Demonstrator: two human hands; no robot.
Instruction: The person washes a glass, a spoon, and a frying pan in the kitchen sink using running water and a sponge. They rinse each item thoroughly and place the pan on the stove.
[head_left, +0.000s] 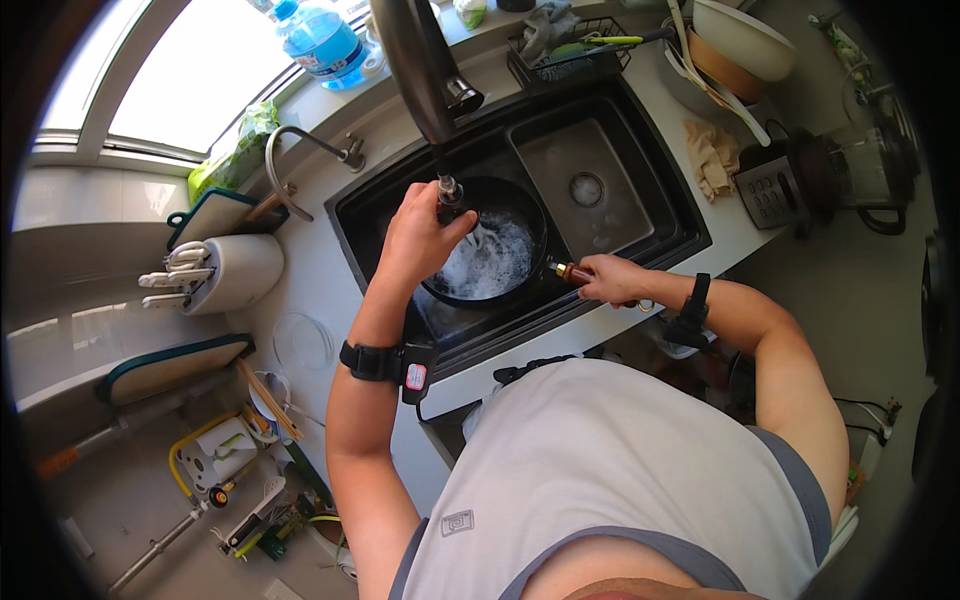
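My left hand (421, 229) grips the pull-out spray head (451, 193) of the kitchen faucet (412, 67) and points it downward. Water runs from it into a dark frying pan (541, 214), where foamy, bubbling water (495, 259) covers the bottom. The pan sits in the left basin of a black double sink (686, 244). My right hand (616, 279) is closed around the pan's brown handle (576, 274), which reaches over the sink's front edge. Part of the pan is hidden behind my left hand.
A thin curved tap (274, 150) and a white knife block (247, 274) stand on the left. Behind the sink are a wire basket (532, 71) and a bottle of blue liquid (326, 49). Stacked bowls (739, 45), a crumpled cloth (711, 159) and a blender (772, 191) are on the right.
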